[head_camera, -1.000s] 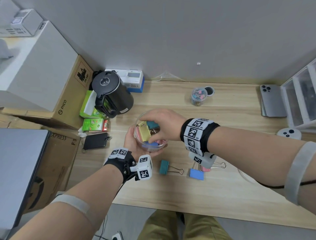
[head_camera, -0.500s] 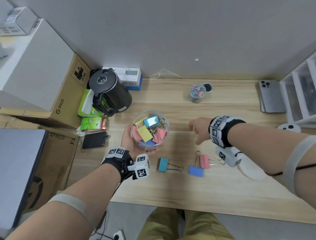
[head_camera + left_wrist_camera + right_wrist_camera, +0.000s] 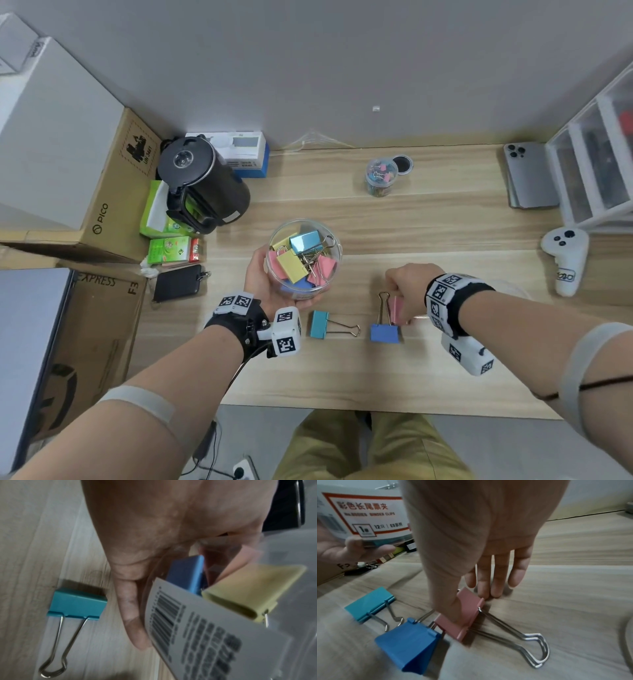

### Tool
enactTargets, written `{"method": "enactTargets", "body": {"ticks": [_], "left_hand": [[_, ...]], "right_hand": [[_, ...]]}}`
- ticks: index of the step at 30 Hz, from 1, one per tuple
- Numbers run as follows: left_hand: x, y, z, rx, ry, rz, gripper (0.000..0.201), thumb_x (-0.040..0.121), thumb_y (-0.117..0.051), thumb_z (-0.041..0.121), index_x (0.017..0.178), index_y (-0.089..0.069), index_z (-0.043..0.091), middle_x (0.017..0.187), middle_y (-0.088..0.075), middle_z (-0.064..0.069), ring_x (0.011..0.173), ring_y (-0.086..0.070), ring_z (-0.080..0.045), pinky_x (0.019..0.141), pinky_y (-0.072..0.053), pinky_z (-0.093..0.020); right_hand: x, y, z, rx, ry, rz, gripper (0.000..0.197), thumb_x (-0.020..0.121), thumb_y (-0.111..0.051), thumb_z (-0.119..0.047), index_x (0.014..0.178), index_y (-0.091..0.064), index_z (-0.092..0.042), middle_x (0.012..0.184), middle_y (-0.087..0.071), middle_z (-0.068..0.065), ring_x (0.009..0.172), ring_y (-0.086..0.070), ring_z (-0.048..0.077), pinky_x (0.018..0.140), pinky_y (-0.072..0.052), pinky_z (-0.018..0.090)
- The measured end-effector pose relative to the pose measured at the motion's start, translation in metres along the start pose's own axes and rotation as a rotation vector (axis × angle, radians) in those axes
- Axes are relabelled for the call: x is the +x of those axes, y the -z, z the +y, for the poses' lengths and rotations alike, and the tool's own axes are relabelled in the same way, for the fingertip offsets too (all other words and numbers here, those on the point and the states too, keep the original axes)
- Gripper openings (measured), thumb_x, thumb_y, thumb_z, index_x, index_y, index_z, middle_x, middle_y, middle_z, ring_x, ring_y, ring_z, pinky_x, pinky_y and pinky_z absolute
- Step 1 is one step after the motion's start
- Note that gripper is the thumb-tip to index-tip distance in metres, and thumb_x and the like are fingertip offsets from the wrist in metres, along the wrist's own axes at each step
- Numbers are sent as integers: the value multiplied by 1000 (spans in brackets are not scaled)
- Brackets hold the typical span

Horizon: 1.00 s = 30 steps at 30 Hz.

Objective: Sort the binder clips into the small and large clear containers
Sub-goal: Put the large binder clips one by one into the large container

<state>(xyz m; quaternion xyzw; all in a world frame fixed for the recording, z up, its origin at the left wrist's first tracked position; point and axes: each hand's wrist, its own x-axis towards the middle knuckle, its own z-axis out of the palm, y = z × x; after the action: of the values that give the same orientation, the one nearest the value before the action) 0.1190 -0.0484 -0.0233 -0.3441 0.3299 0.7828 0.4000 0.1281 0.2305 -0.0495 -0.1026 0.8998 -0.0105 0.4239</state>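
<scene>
My left hand (image 3: 265,286) holds the large clear container (image 3: 337,260) just above the table; several big clips in yellow, pink and blue lie inside. Its label (image 3: 205,635) faces the left wrist view. Three big clips lie on the table in front: a teal clip (image 3: 319,324) (image 3: 368,601), a blue clip (image 3: 384,333) (image 3: 409,645) and a pink clip (image 3: 397,308) (image 3: 471,615). My right hand (image 3: 402,284) (image 3: 471,605) pinches the pink clip, thumb on top and fingers at its far edge. The small clear container (image 3: 380,176) of small clips stands at the back.
The small container's lid (image 3: 402,165) lies beside it. A black kettle (image 3: 202,185), green boxes and a black card holder (image 3: 178,282) crowd the left. A phone (image 3: 527,174), drawer unit (image 3: 599,164) and white controller (image 3: 565,260) sit on the right.
My right hand came out of the large container, swung right and dropped onto the pink clip. The left hand kept holding the container in about the same place.
</scene>
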Motion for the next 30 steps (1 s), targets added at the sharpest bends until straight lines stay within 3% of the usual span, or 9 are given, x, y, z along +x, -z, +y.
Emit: {"method": "enactTargets", "body": {"ticks": [3, 7, 9, 12, 14, 20, 25, 30], "left_hand": [[-1, -3, -4, 19, -17, 0, 81, 68, -53, 65, 121, -69, 6, 131, -59, -26, 117, -49, -44, 79, -38, -37], [2, -2, -5, 23, 0, 37, 83, 76, -46, 69, 133, -57, 10, 129, -61, -26, 120, -54, -47, 84, -53, -44], [2, -2, -5, 30, 6, 39, 84, 76, -46, 70, 135, -55, 11, 129, -61, -26, 122, -54, -47, 84, -54, -45], [0, -2, -6, 46, 8, 21, 86, 71, -50, 69, 134, -56, 11, 129, -61, -26, 122, -54, -46, 88, -50, -45], [1, 1, -5, 43, 7, 12, 84, 74, -49, 69, 137, -54, 13, 132, -59, -25, 124, -52, -47, 90, -50, -46], [3, 5, -6, 27, 11, -6, 86, 77, -46, 72, 141, -51, 14, 136, -56, -25, 124, -52, -49, 91, -51, -47], [-1, 5, -7, 26, 6, -26, 88, 77, -47, 72, 142, -50, 13, 138, -54, -26, 128, -49, -49, 92, -50, -47], [-3, 10, -8, 28, -4, -13, 91, 73, -51, 72, 142, -49, 14, 139, -54, -25, 128, -49, -47, 93, -49, -47]], "right_hand": [[1, 0, 1, 24, 20, -7, 66, 52, -81, -44, 107, -50, -26, 96, -62, -5, 85, -63, 20, 75, -57, 34], [-2, -14, -2, 10, 35, 2, 78, 45, -84, -51, 106, -43, -24, 98, -56, -4, 85, -59, 18, 70, -52, 32], [-2, -22, -3, 3, 46, 45, 70, 51, -84, -52, 102, -45, -22, 99, -55, -3, 89, -57, 20, 70, -48, 32], [-1, -21, -2, 16, 43, 109, 51, 63, -78, -42, 101, -52, -21, 98, -58, -2, 89, -59, 20, 74, -53, 34], [-2, -17, 1, 76, 48, 138, 45, 66, -75, -37, 99, -49, -21, 94, -58, -2, 85, -59, 20, 71, -52, 33], [-7, -5, -6, 326, 200, 88, 56, 68, -72, -24, 110, -36, -22, 86, -59, -4, 76, -61, 19, 62, -52, 33], [-6, -10, -23, -8, 358, -104, 81, 63, -83, -28, 129, -36, -28, 91, -61, -7, 80, -62, 19, 62, -48, 30], [-4, -24, -27, -243, 413, -59, 60, 73, -75, -28, 125, -45, -31, 105, -63, -1, 79, -53, 19, 56, -36, 26]]}}
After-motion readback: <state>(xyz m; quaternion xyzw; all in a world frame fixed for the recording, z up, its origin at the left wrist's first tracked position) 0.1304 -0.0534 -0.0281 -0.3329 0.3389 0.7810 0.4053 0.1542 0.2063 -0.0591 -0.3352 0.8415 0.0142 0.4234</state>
